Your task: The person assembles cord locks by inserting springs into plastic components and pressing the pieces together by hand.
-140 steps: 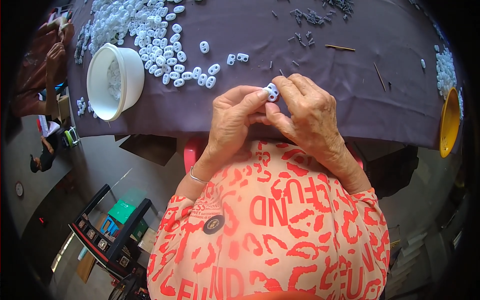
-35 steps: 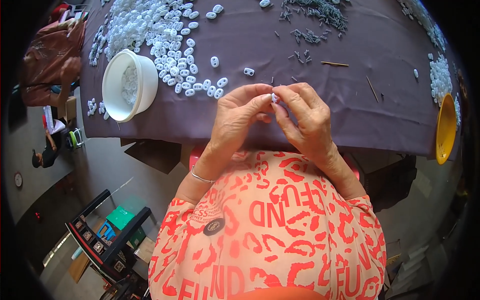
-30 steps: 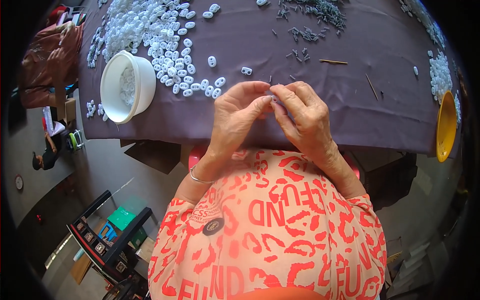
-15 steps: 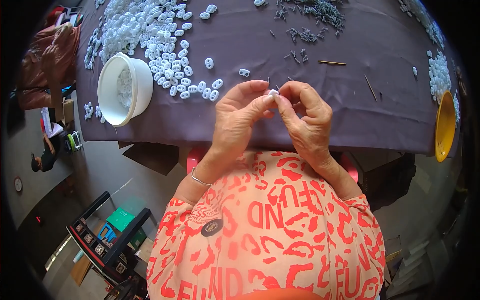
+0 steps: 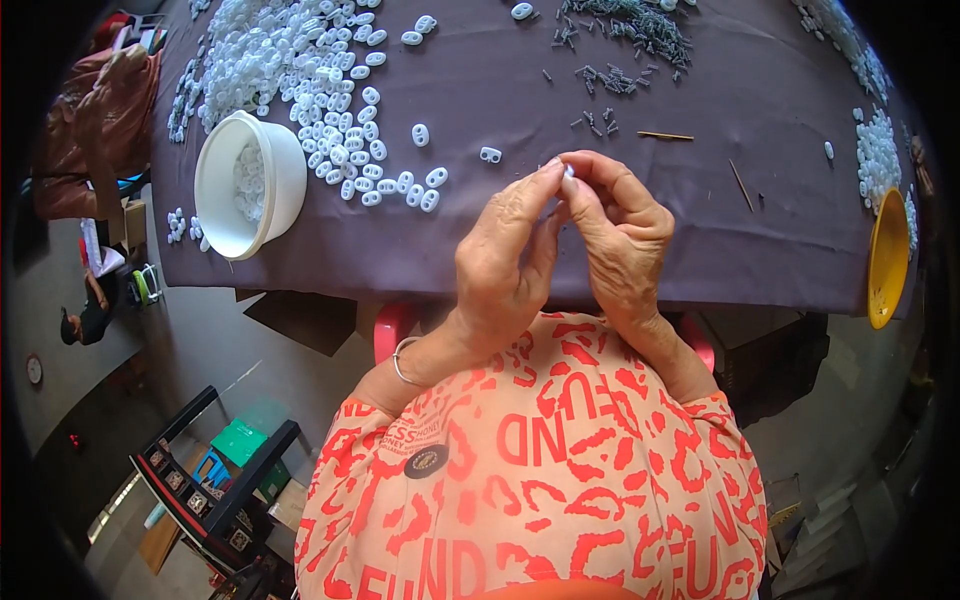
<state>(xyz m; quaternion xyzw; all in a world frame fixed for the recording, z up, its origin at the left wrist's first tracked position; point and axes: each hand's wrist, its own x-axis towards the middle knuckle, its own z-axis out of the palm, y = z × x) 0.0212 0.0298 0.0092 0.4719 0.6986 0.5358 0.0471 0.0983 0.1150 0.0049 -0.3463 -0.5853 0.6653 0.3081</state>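
Observation:
My right hand pinches a small white plastic piece between thumb and fingers, just above the table's near side. The fingertips mostly cover it. Against it, the thumb and fingertips of my left hand are pressed together; what they hold, if anything, is hidden. A single white two-hole piece, like a cord lock, lies just left of the fingertips. Another lone white two-hole piece is farther left. Beyond my hands are several small grey pieces, perhaps springs.
A large heap of white pieces covers the far left, beside a white tub partly filled with them. Grey pieces pile up at the far side. Two thin sticks lie right. A yellow dish sits at the right edge.
My left hand has shifted right and turned, its fingertips now closing in against the right ones. The white piece is more covered than before.

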